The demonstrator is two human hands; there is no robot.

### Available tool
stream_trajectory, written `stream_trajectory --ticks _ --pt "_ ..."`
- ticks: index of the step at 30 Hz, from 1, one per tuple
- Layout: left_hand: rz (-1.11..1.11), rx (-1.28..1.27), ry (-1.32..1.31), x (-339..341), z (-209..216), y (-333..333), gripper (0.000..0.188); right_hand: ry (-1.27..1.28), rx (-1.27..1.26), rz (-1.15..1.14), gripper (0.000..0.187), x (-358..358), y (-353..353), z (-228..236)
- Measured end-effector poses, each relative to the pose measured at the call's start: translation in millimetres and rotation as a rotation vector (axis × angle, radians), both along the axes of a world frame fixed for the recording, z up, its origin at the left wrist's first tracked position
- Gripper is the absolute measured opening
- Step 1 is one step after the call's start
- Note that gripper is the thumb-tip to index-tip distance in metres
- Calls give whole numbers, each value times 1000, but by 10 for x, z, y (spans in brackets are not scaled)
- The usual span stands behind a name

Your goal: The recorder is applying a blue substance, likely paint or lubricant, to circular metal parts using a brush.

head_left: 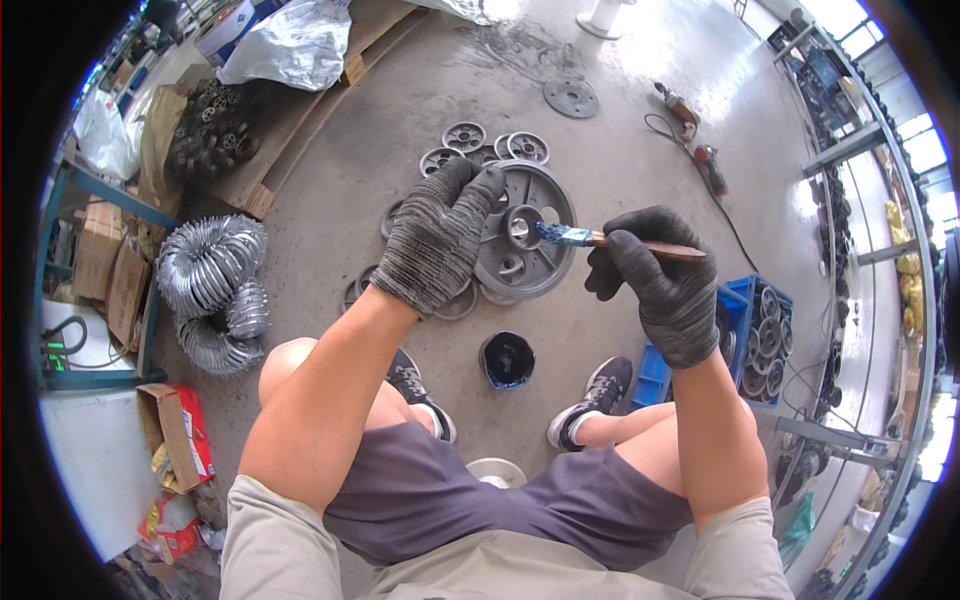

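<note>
My left hand (437, 237), in a grey knit glove, grips the rim of a grey metal pulley wheel (535, 262) and holds it tilted up above the floor. In my right hand (660, 283), black-gloved, is a wooden-handled paintbrush (600, 239) with blue-black bristles touching the wheel's hub. A small black pot of dark paint (507, 359) stands on the floor between my feet.
Several more grey wheels (482, 146) lie on the concrete beyond the held one, and a flat disc (571, 97) further back. A blue crate (755, 325) of wheels is at my right. Coiled metal ducting (212, 278) and wooden pallets (262, 150) lie left. Power tools (697, 138) with cables are at the far right.
</note>
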State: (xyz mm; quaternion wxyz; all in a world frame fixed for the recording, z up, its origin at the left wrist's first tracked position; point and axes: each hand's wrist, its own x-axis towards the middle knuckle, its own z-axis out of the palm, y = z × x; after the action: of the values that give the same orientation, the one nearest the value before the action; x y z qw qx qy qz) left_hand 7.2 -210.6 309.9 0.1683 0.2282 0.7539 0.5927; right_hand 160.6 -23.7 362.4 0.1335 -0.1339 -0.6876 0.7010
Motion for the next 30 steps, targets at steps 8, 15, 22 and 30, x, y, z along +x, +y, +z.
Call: stream_trajectory --ticks 8,15,22,30 --pt "-145 68 -66 93 -109 376 33 -30 -5 -36 16 91 208 -85" --pt "-204 -10 -251 231 20 485 27 -140 -34 187 12 238 435 -46" --pt "-202 -54 -298 300 -5 505 33 78 479 178 19 394 468 -82" --pt "-268 -59 -110 497 0 578 27 70 1080 196 18 394 289 -66"
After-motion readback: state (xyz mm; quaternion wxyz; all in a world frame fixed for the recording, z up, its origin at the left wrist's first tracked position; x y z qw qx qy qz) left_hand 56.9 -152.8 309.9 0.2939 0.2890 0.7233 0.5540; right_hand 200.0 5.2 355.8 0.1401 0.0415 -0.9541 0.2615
